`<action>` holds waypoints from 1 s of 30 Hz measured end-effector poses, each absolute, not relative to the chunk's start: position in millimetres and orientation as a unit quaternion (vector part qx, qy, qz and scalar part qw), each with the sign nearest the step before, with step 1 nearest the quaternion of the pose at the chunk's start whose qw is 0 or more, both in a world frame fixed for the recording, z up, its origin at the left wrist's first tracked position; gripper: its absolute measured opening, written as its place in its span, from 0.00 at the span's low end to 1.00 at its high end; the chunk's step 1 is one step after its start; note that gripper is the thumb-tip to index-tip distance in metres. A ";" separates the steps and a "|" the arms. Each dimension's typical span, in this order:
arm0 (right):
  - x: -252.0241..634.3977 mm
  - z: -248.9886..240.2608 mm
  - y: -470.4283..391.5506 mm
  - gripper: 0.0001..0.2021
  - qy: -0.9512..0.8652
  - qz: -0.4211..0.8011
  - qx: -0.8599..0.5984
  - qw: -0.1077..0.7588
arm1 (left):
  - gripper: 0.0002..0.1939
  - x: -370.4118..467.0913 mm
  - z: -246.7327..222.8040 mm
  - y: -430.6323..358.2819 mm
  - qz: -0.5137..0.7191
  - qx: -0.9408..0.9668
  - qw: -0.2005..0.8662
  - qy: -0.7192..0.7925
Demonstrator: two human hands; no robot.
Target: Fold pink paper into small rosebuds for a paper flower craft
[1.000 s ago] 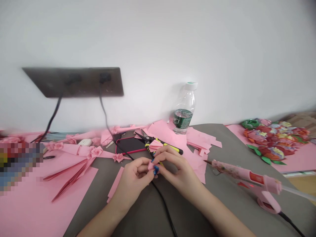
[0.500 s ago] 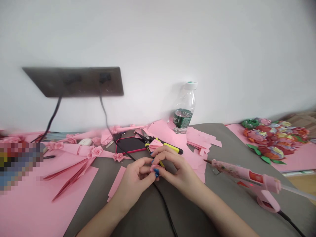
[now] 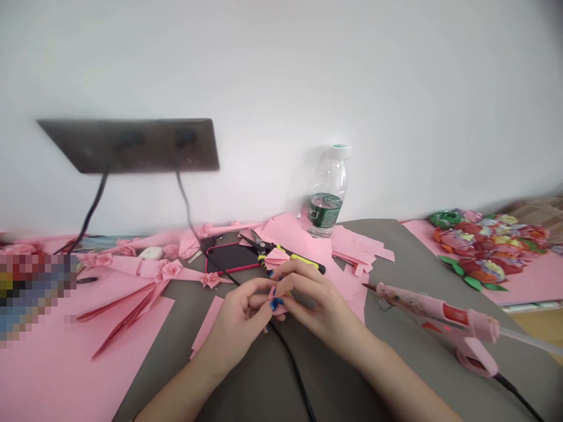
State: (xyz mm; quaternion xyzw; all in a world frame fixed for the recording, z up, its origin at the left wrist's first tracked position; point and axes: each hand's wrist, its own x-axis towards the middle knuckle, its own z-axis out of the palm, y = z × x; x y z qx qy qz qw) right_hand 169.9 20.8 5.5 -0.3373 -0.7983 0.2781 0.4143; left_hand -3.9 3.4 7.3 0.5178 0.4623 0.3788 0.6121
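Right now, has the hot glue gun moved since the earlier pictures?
No: judged against the dark wall socket panel, the hot glue gun lies in the same spot.

Left hand (image 3: 237, 325) and right hand (image 3: 323, 302) meet, fingers (image 3: 295, 269) bent and pinching.

Paper piece (image 3: 280, 309) between fingers (image 3: 260, 319) | phone (image 3: 231, 258) beyond, on table (image 3: 246, 387) | bottle (image 3: 325, 210) behind-right of phone | glue gun (image 3: 481, 326) at right
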 end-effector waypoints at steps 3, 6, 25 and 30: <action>171.5 5.8 21.2 0.12 -0.817 0.261 -0.313 0.408 | 0.13 -4.0 8.7 4.7 0.393 0.504 0.616 0.460; 173.3 5.8 22.2 0.14 -0.824 0.255 -0.304 0.404 | 0.13 -4.6 7.2 4.8 0.413 0.490 0.619 0.454; 163.8 2.2 21.7 0.07 -0.718 0.330 -0.407 0.458 | 0.14 -6.4 -3.9 3.1 0.457 0.479 0.591 0.461; 162.9 -0.9 22.6 0.07 -0.715 0.330 -0.408 0.462 | 0.13 -4.8 -3.3 3.8 0.467 0.449 0.620 0.442</action>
